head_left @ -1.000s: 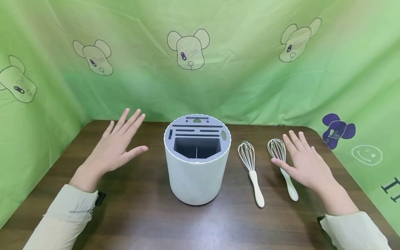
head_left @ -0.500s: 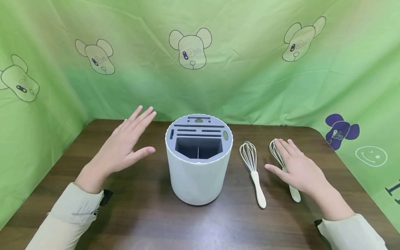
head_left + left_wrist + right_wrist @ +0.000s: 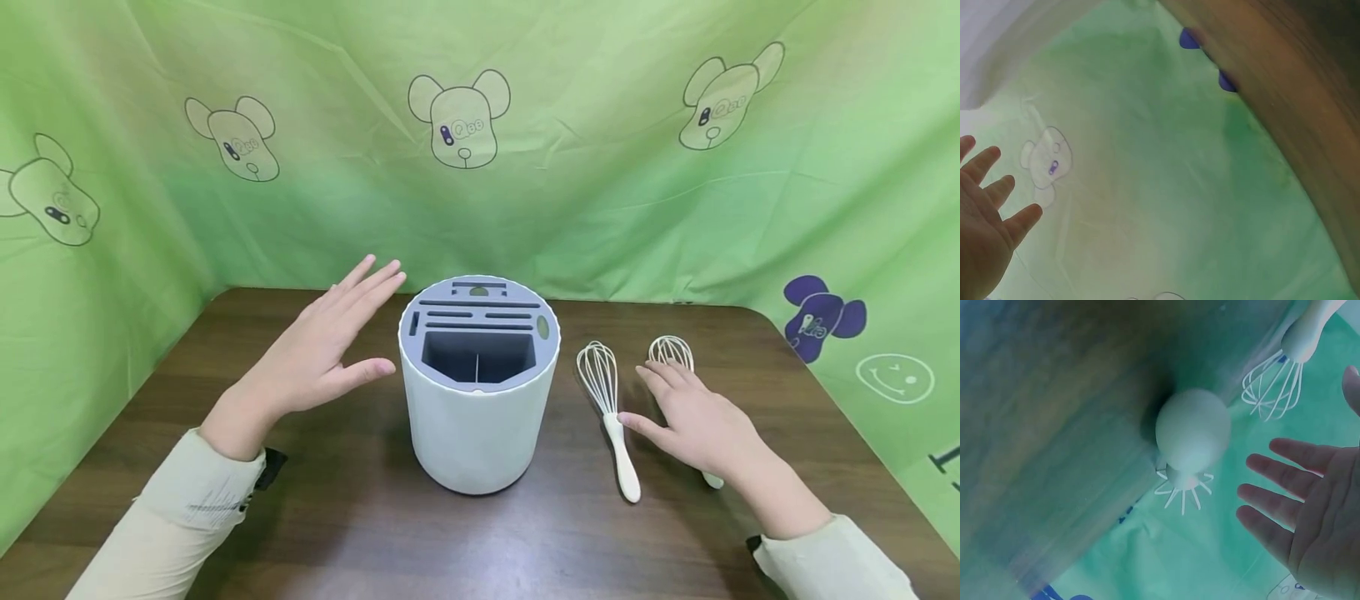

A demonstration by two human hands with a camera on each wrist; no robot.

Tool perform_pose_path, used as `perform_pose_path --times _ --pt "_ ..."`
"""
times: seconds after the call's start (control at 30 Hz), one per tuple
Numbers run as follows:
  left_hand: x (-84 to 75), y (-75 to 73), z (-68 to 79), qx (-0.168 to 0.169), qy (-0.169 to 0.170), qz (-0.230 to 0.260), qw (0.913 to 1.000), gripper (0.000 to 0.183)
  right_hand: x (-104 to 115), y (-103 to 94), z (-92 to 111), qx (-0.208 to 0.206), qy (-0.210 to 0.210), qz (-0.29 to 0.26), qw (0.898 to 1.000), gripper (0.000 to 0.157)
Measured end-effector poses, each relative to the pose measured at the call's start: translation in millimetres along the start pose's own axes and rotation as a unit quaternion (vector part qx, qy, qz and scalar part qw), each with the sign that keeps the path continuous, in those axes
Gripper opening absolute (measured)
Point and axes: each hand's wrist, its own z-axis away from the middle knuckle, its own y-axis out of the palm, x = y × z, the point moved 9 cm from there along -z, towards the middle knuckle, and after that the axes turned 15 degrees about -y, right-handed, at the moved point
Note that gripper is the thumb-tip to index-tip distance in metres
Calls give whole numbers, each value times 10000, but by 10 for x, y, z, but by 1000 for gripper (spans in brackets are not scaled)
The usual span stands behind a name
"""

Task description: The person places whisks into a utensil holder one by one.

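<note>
A white round utensil holder with a grey slotted top stands upright mid-table in the head view. Just left of it hovers my left hand, fingers straight, thumb spread toward the holder, nothing held. Two cream whisks lie to the holder's right: the nearer whisk shows whole, while the farther whisk is partly hidden under my right hand. That hand's fingers are extended above the farther whisk, and its thumb tip overlaps the nearer whisk's handle in view. In the right wrist view the hand appears apart from both whisks.
The dark brown wooden table has rounded far corners. A green cloth printed with bear outlines hangs behind it and along both sides. The holder's top has narrow slots and a divided open compartment.
My left hand has moved right, closer to the holder. My right hand has moved left and slightly down, from the farther whisk's right side to over it. The holder and whisks stay put.
</note>
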Motion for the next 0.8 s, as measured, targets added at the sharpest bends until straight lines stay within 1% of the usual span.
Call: perform_pose_path --times 0.2,0.37,0.67,0.8 --pt "-112 9 -33 53 119 -11 9999 85 24 56 -12 119 26 -45 9999 75" --pt "-180 33 -64 87 190 -134 9997 88 61 95 -49 185 -41 -95 9998 71" --pt "-315 32 -143 292 362 -476 9978 93 115 104 -88 152 -263 -181 9994 60" --pt "-376 20 -183 453 436 -562 9964 95 138 101 -105 176 -331 -246 9990 56"
